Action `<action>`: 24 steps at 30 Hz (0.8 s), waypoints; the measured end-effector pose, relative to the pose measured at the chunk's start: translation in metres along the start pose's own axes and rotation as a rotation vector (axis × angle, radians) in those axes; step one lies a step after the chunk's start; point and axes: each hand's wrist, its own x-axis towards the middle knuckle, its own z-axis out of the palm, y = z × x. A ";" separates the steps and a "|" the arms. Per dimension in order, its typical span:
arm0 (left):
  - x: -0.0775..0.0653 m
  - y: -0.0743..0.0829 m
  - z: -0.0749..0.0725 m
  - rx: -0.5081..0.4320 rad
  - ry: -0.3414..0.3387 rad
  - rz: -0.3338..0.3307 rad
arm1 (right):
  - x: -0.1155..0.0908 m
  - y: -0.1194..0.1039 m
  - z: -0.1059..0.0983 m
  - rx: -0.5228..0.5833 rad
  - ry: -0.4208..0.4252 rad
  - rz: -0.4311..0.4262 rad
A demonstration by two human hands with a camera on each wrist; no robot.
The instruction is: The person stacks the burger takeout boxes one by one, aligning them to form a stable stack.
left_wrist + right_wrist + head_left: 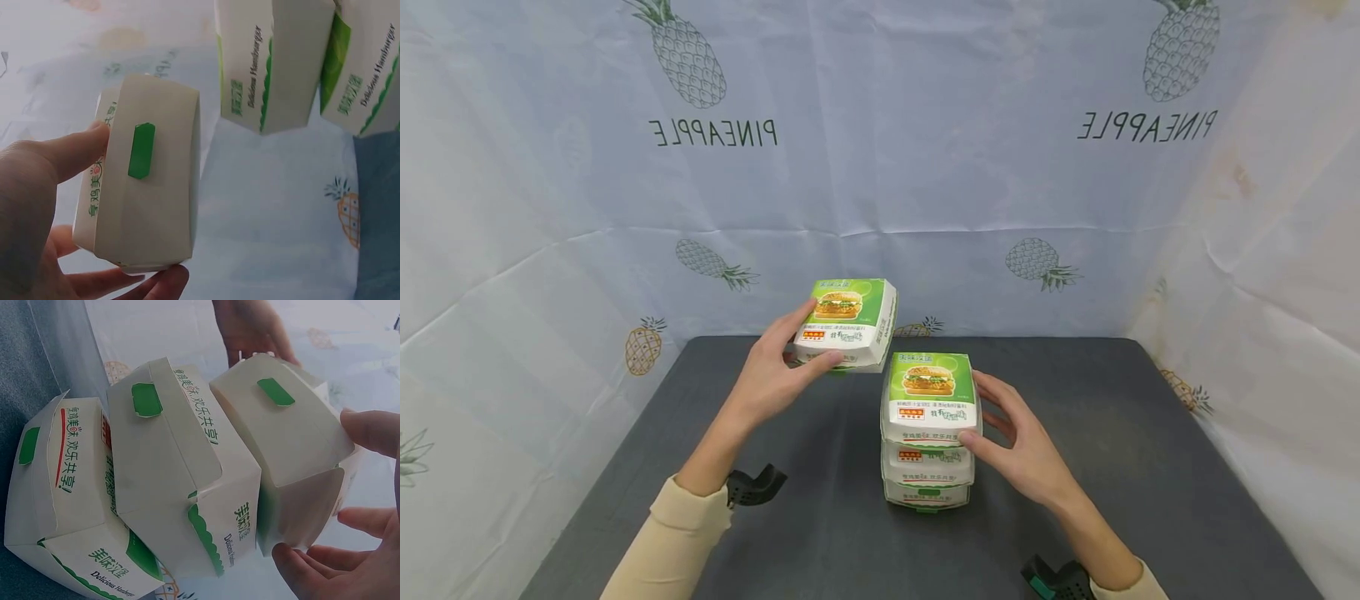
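My left hand (767,375) holds a green and white hamburger box (842,321) in the air, left of a stack, with the thumb on its front side. In the left wrist view this carton (159,200) shows its green front tab. The stack is three like boxes: a top box (928,400), a middle box (928,471) and a bottom box (917,497). My right hand (1026,442) grips the top box by its right side, thumb at the front corner. In the right wrist view, that top box (300,425) leans at an angle to the middle one (169,450).
The stack stands on a dark grey table (797,533). Behind and at both sides hangs a white cloth (880,167) printed with pineapples. A black wrist device (756,485) sits at the left wrist and another (1060,581) at the right.
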 end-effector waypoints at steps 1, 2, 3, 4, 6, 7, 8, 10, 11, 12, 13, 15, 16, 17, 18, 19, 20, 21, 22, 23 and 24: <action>0.000 0.002 0.001 -0.005 -0.002 0.006 | 0.000 0.000 0.000 0.000 0.001 0.000; 0.000 0.004 0.002 -0.006 -0.005 0.011 | 0.000 0.000 0.000 0.000 0.001 0.000; 0.000 0.006 0.003 -0.008 -0.005 0.018 | 0.000 0.000 0.000 0.001 0.001 0.000; 0.000 0.007 0.004 -0.007 -0.007 0.023 | 0.000 0.000 0.000 0.002 0.001 0.001; 0.000 0.011 0.006 -0.013 -0.009 0.035 | 0.000 -0.001 0.000 0.003 0.004 0.000; 0.000 0.013 0.007 -0.016 -0.011 0.040 | 0.001 -0.001 0.000 0.002 0.005 0.000; 0.000 0.015 0.008 -0.019 -0.014 0.046 | 0.001 -0.001 0.000 0.002 0.005 0.000; 0.000 0.019 0.011 -0.031 -0.022 0.058 | 0.001 -0.001 0.000 0.000 0.005 0.000; 0.000 0.021 0.012 -0.037 -0.026 0.066 | 0.000 -0.001 0.000 -0.003 0.005 -0.001; 0.000 0.023 0.014 -0.040 -0.032 0.073 | 0.000 -0.001 0.000 -0.005 0.004 -0.001; 0.000 0.024 0.016 -0.044 -0.037 0.077 | 0.000 -0.001 0.000 -0.007 0.003 -0.001; 0.000 0.027 0.019 -0.055 -0.048 0.087 | 0.000 -0.001 0.000 -0.010 0.003 -0.002; -0.001 0.029 0.021 -0.057 -0.055 0.092 | 0.000 -0.001 0.000 -0.013 0.004 -0.003; -0.001 0.030 0.023 -0.061 -0.062 0.096 | 0.000 -0.001 0.000 -0.015 0.004 -0.003; -0.001 0.031 0.024 -0.064 -0.068 0.101 | -0.001 -0.001 0.000 -0.016 0.003 -0.003; -0.001 0.032 0.026 -0.069 -0.074 0.105 | -0.001 -0.002 0.000 -0.018 0.003 -0.003; -0.002 0.033 0.028 -0.073 -0.081 0.111 | -0.001 -0.002 0.000 -0.019 0.004 -0.003; -0.003 0.034 0.030 -0.076 -0.088 0.116 | -0.001 -0.002 0.000 -0.020 0.003 -0.003; -0.003 0.035 0.032 -0.076 -0.092 0.120 | -0.001 -0.002 0.000 -0.020 0.003 -0.003; -0.004 0.036 0.034 -0.076 -0.096 0.126 | -0.001 -0.002 0.000 -0.021 0.003 -0.003; -0.004 0.037 0.035 -0.078 -0.101 0.132 | -0.001 -0.002 0.000 -0.020 0.003 -0.005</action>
